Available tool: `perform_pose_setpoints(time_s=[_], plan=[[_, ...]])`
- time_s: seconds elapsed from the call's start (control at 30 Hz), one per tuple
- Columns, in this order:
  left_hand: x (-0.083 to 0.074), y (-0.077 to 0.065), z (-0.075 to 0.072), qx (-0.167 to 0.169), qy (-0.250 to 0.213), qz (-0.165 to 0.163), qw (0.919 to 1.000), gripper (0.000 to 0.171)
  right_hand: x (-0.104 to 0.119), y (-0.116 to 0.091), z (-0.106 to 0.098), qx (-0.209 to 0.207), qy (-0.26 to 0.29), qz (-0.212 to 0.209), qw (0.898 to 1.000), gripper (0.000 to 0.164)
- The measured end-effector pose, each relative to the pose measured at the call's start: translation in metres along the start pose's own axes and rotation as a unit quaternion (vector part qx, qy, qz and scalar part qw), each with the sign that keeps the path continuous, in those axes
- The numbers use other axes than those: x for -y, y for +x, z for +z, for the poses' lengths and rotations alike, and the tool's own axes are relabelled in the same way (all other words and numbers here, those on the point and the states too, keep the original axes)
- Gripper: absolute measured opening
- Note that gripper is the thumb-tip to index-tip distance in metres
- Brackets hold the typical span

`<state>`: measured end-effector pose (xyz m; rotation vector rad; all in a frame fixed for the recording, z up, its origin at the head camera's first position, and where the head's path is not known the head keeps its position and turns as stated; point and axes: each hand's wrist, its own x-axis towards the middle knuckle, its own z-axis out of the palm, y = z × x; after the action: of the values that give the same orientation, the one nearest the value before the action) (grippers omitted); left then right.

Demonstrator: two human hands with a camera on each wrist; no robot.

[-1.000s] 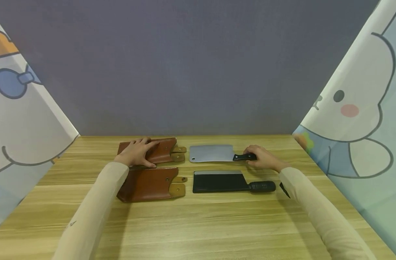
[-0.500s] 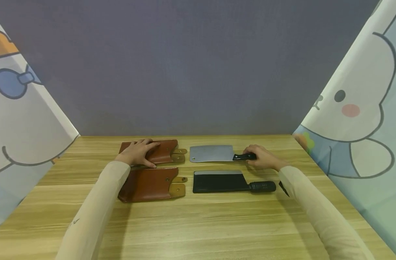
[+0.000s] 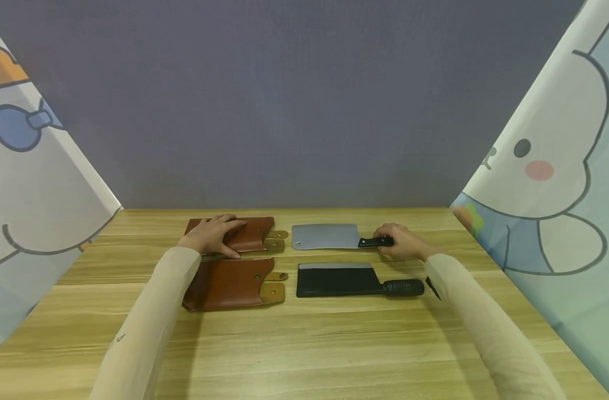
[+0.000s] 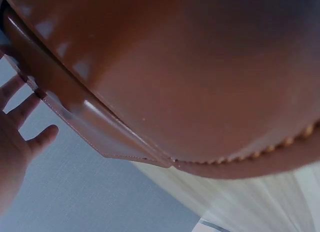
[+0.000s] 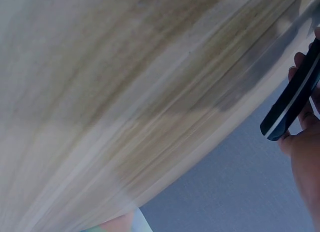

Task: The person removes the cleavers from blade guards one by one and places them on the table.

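My left hand (image 3: 211,236) lies over the far brown leather sheath (image 3: 251,234), fingers spread across it. In the left wrist view its fingers reach the sheath's edge. The near brown sheath (image 3: 229,286) lies just below the hand, its tan straps (image 3: 272,292) pointing right. With curled fingers my right hand (image 3: 401,243) grips the black handle (image 3: 376,241) of a silver cleaver (image 3: 325,236). That cleaver lies flat, blade toward the sheaths; the right wrist view shows the handle's end (image 5: 287,104). A second cleaver with a dark blade (image 3: 339,279) lies below it, touched by neither hand.
The wooden table (image 3: 304,350) ends at a grey backing wall (image 3: 284,111). Side panels with cartoon prints (image 3: 539,166) flank it. A small gap separates the sheaths' straps from the blade tips.
The far sheath has shifted slightly toward me and to the right, under my left hand. My right hand has kept its grip on the silver cleaver, which has barely moved.
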<state>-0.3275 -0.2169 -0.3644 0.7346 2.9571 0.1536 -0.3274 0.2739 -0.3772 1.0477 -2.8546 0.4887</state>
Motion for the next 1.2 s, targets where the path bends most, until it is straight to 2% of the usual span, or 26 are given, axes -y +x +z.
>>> perform_pose_setpoints(time_s=[0.4, 0.63, 0.93, 1.2], plan=[[0.0043, 0.0033, 0.0019, 0.006, 0.016, 0.012, 0.9998, 0.096, -0.0026, 0.0002, 0.0042, 0.011, -0.028, 0.018, 0.999, 0.026], [0.0066, 0.0067, 0.0027, 0.037, 0.036, 0.001, 0.9987, 0.098, -0.0050, 0.0005, 0.0054, 0.015, -0.035, 0.023, 0.999, 0.026], [0.0012, 0.0024, -0.0008, 0.056, 0.012, -0.013, 0.9983, 0.093, -0.0059, -0.0002, 0.0056, 0.014, -0.037, 0.029, 0.999, 0.027], [-0.0011, -0.0018, -0.0006, 0.059, 0.010, -0.015, 0.9981, 0.091, -0.0047, 0.0000, 0.0067, 0.018, -0.039, 0.043, 0.998, 0.028]])
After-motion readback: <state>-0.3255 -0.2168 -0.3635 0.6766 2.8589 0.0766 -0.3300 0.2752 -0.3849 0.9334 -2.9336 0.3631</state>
